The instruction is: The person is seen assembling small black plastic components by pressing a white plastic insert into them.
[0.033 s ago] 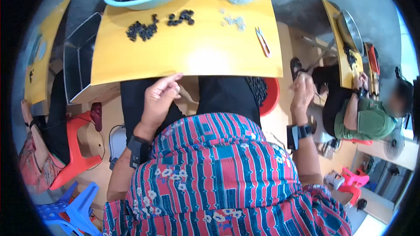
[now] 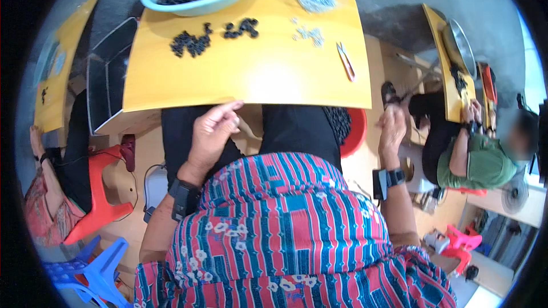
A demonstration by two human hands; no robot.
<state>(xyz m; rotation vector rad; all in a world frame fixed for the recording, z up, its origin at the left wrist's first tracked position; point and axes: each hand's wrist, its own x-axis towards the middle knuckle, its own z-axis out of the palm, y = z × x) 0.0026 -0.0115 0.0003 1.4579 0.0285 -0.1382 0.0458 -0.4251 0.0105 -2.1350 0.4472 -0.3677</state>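
Note:
My left hand point(image 2: 212, 132) is at the near edge of the yellow table point(image 2: 228, 88). Its fingers are curled inward, the index reaching to the edge, and whatever they may pinch is too small to make out. Right of the table my right hand point(image 2: 393, 128) is raised with its fingers drawn together; I cannot see whether anything is in it. On the table lie two clusters of small black pieces point(image 2: 191, 44), a scatter of small pale clear pieces point(image 2: 311, 35) and a pair of thread snips point(image 2: 346, 61). Neither hand touches these.
A light-blue basin point(image 2: 214, 8) heaped with black pieces and a clear bowl point(image 2: 315, 0) of bluish pieces stand at the far side. A red tub point(image 2: 358, 131) sits below the right corner, a black-lined box point(image 2: 105, 91) at left. A person in green point(image 2: 479, 159) sits at right, another at left.
The view has shifted slightly, so the table and its things appear a little lower and farther right. My hands keep nearly the same pose.

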